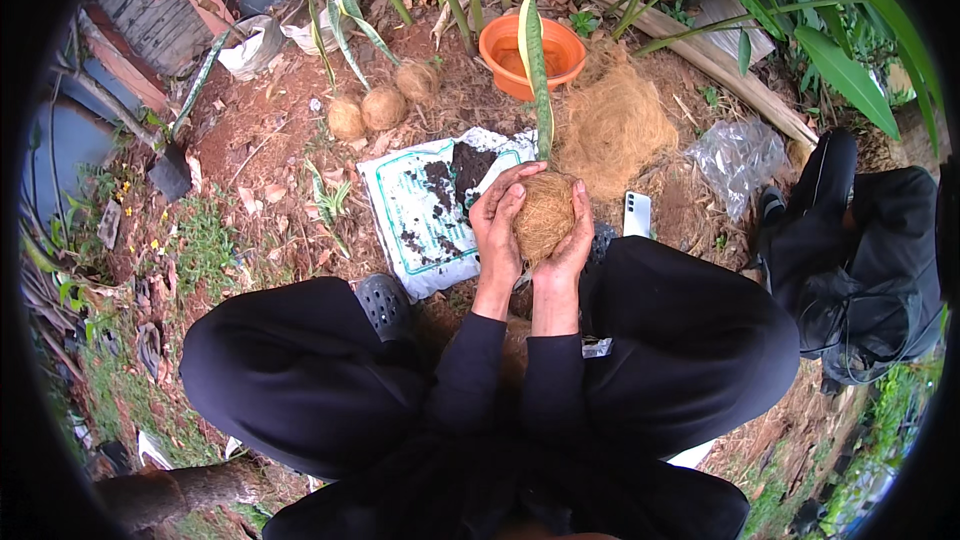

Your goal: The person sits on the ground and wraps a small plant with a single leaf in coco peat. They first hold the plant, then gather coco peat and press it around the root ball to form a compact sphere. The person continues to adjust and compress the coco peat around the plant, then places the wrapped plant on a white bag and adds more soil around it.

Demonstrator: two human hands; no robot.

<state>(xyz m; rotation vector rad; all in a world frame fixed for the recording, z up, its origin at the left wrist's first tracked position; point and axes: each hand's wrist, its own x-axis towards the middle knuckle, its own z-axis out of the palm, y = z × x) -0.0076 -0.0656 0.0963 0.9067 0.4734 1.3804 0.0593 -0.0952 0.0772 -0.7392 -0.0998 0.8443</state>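
Between my two palms sits a round ball of brown coconut fibre (546, 221). My left hand (496, 221) cups its left side and my right hand (570, 240) its right side. Out of the top of the ball rises a single snake plant leaf (537, 75), green with a yellow edge. Dark smudges mark my fingers. Just beyond and left of my hands lies a white plastic sack (420, 232) with dark potting soil (471, 165) on it. A heap of loose coconut fibre (615, 120) rests on the ground past my right hand.
Several fibre balls (384, 108) with snake plant leaves stand at the back left. Behind the sack is an orange plastic pot (499, 52). A smartphone (637, 214) and a clear plastic bag (739, 157) lie to the right. Another person's dark-clothed leg (814, 195) is at far right.
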